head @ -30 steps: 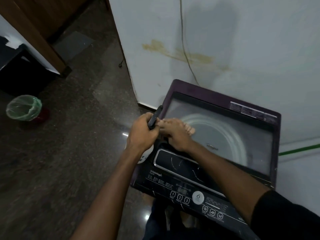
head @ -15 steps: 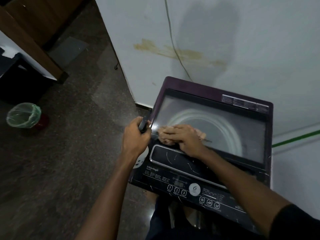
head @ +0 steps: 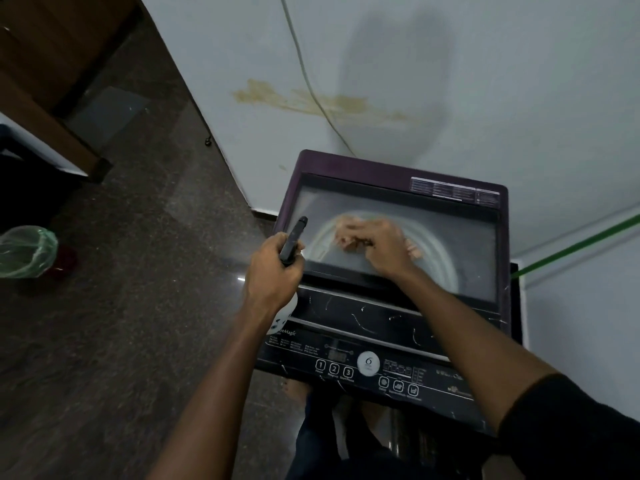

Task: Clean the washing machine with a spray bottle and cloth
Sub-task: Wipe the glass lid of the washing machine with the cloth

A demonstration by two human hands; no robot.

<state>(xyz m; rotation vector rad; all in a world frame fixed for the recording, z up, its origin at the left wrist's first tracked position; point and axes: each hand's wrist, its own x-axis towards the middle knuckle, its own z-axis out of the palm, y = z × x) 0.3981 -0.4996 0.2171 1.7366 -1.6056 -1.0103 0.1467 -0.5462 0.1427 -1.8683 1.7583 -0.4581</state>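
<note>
A dark purple top-loading washing machine (head: 346, 166) stands against the wall, its glass lid (head: 460, 251) closed. My right hand (head: 384, 245) presses a pinkish cloth (head: 346, 233) flat on the glass near the lid's left middle. My left hand (head: 272, 271) grips a spray bottle (head: 293, 239) at the machine's left edge; its black nozzle points up and away, and the white body shows below my wrist.
The control panel (head: 367, 365) with buttons lies at the machine's front. A bin with a green liner (head: 27, 251) stands on the dark floor at the left. A cable (head: 311, 91) runs down the stained wall. My legs are below the machine.
My right hand has slid the cloth away from the lid's front left corner toward the middle of the glass. My left hand with the bottle stays at the left edge.
</note>
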